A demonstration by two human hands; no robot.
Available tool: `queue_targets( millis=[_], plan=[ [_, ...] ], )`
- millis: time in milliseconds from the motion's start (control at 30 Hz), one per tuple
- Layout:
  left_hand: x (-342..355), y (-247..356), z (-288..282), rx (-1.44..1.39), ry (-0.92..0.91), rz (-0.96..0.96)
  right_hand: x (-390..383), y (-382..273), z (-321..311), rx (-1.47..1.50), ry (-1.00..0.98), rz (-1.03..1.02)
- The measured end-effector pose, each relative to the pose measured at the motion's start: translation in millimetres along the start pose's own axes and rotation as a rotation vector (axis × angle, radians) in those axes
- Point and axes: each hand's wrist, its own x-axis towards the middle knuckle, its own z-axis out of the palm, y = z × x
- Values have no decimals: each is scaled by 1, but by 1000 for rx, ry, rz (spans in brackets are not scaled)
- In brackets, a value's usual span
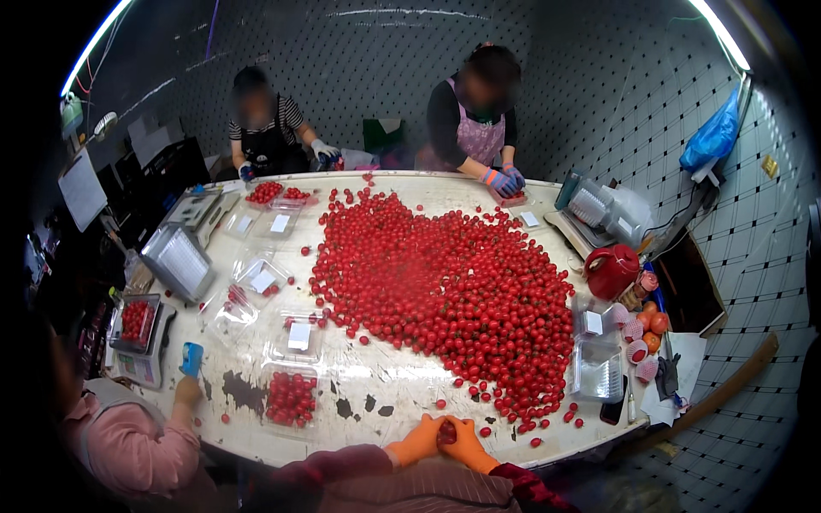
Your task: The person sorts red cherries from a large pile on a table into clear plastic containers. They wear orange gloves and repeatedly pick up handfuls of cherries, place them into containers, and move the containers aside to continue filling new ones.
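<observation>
My left hand point(417, 443) and my right hand point(466, 446), both in orange gloves, meet at the table's near edge with fingers closed around red cherry tomatoes point(446, 434), partly hidden by the fingers. Just beyond them lie loose tomatoes point(484, 432) and a large heap point(428, 282) of the same fruit. An open clear punnet point(291, 398) of tomatoes sits to the left of my hands. Clear containers point(599, 368) stand at the right edge.
A co-worker point(128, 445) at left holds something blue near scales point(137, 363). Two gloved co-workers point(265, 137) point(470, 128) work across the white table point(385, 393). A red kettle point(611, 272), orange fruit point(654, 321) and a phone point(611, 413) line the right edge.
</observation>
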Motion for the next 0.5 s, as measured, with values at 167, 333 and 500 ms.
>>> queue_targets(
  millis=[167,333,500],
  plan=[
    [17,-29,27,-237,45,75,6,15,2,146,85,-9],
    [15,9,7,-436,7,119,4,13,-13,261,114,35],
    [19,-7,12,-511,9,92,9,11,-10,223,126,53]
  ],
)
